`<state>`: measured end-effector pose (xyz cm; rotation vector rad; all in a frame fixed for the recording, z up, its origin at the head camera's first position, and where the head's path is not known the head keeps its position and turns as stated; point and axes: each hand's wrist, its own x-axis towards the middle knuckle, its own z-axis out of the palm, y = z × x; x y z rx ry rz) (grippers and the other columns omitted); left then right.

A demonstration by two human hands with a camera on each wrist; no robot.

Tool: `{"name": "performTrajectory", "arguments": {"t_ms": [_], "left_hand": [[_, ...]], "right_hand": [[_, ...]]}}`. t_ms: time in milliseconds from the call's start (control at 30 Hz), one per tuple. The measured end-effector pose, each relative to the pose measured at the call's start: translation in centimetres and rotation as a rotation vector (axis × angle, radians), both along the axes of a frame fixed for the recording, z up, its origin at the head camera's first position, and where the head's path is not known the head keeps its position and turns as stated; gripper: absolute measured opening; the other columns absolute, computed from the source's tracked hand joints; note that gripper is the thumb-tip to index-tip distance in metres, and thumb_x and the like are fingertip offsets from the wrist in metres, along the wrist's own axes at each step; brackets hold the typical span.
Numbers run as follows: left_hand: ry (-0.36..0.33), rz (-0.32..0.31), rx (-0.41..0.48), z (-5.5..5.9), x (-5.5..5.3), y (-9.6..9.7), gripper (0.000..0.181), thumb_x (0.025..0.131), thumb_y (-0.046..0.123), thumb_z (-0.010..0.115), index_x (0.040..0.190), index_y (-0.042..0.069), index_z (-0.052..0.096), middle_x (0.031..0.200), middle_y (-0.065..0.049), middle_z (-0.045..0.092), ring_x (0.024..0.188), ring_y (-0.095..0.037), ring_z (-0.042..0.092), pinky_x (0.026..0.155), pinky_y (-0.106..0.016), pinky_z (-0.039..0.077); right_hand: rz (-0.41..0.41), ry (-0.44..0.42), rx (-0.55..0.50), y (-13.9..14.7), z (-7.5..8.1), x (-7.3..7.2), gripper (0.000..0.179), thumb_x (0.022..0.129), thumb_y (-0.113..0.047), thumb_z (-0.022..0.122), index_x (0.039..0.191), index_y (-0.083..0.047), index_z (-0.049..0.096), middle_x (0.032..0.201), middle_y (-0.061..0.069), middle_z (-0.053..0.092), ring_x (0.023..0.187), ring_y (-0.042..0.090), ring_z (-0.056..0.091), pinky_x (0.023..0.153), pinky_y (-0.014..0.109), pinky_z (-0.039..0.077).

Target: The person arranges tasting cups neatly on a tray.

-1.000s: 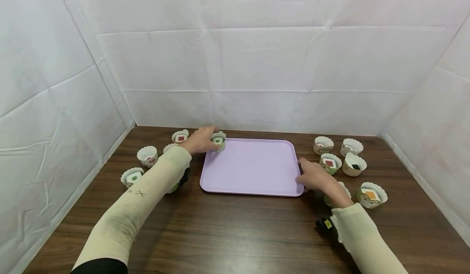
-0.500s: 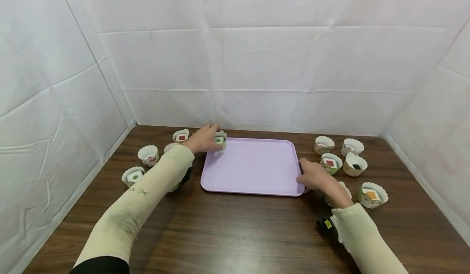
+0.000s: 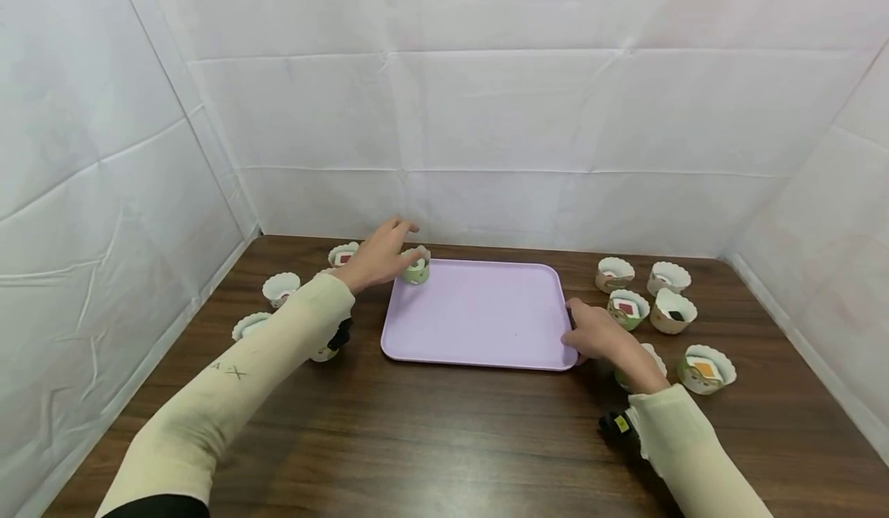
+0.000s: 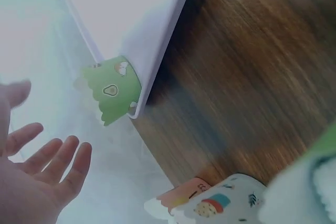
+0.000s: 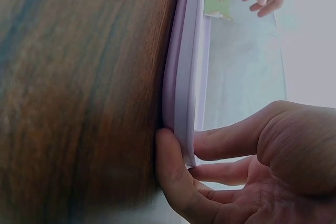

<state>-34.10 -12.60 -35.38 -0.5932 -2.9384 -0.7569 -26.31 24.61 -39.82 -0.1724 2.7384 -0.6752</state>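
Note:
A green paper baking cup (image 3: 417, 269) with an avocado print stands in the far left corner of the lilac tray (image 3: 479, 313). My left hand (image 3: 380, 257) hovers beside and above this cup, fingers spread; the left wrist view shows a gap between the fingers and the green cup (image 4: 113, 90). At the tray's right edge, my right hand (image 3: 593, 331) pinches the rim between thumb and fingers. The right wrist view shows the thumb (image 5: 226, 142) over the rim of the tray (image 5: 184, 77) and a finger under it.
Several paper cups stand left of the tray, among them a white one (image 3: 281, 288), partly hidden by the left sleeve (image 3: 236, 379). More stand on the right, including one with an orange-marked block (image 3: 704, 369) and one with a red-marked block (image 3: 627, 308). White sheeting (image 3: 486, 116) surrounds the wooden table (image 3: 444, 441).
My left hand has let go of the green cup and risen off it, fingers opening, leaving the cup on the tray's corner. The right hand keeps its hold on the tray.

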Motion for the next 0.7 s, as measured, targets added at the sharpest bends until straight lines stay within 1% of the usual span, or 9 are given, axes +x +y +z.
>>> {"name": "performTrajectory", "arguments": {"t_ms": [167,333,500,633,700], "left_hand": [[0.025,-0.002,0.02,0.2,0.7,-0.9,0.053,0.107,0.036,0.055,0.148,0.004,0.049,0.15,-0.019,0.048,0.14,-0.037,0.048,0.116,-0.055,0.044],[0.019,0.028,0.0,0.1,1.1,-2.8,0.052,0.107,0.036,0.054,0.147,0.004,0.049,0.15,-0.02,0.049,0.138,-0.037,0.05,0.114,-0.057,0.045],[0.012,0.078,-0.058,-0.1,1.0,-5.2,0.054,0.106,0.033,0.057,0.15,0.004,0.046,0.149,-0.021,0.051,0.134,-0.039,0.053,0.11,-0.06,0.047],[0.011,0.123,-0.072,0.0,0.7,-6.9,0.055,0.106,0.032,0.057,0.15,0.002,0.045,0.151,-0.023,0.049,0.135,-0.042,0.052,0.109,-0.061,0.048],[0.008,0.137,-0.063,0.0,0.5,-7.7,0.056,0.106,0.032,0.055,0.15,0.0,0.043,0.153,-0.025,0.046,0.136,-0.043,0.05,0.109,-0.062,0.047]], "right_hand": [[0.0,0.01,-0.017,0.2,-0.1,0.1,0.064,0.095,-0.005,0.061,0.149,0.016,0.033,0.127,0.041,0.057,0.07,0.02,0.069,0.057,0.031,0.062],[-0.005,0.0,-0.024,0.1,0.0,0.2,0.064,0.096,-0.005,0.061,0.149,0.016,0.032,0.127,0.041,0.056,0.069,0.02,0.069,0.056,0.032,0.062],[-0.001,-0.001,-0.02,0.0,0.1,0.2,0.065,0.096,-0.004,0.061,0.15,0.016,0.031,0.129,0.042,0.055,0.072,0.022,0.069,0.057,0.032,0.063],[-0.002,-0.002,-0.017,0.0,0.1,0.2,0.065,0.096,-0.004,0.061,0.15,0.016,0.031,0.13,0.042,0.055,0.075,0.023,0.069,0.057,0.032,0.063],[-0.006,-0.004,-0.02,-0.1,0.1,0.2,0.065,0.096,-0.004,0.062,0.15,0.016,0.031,0.13,0.042,0.054,0.075,0.023,0.069,0.057,0.032,0.063]]}}
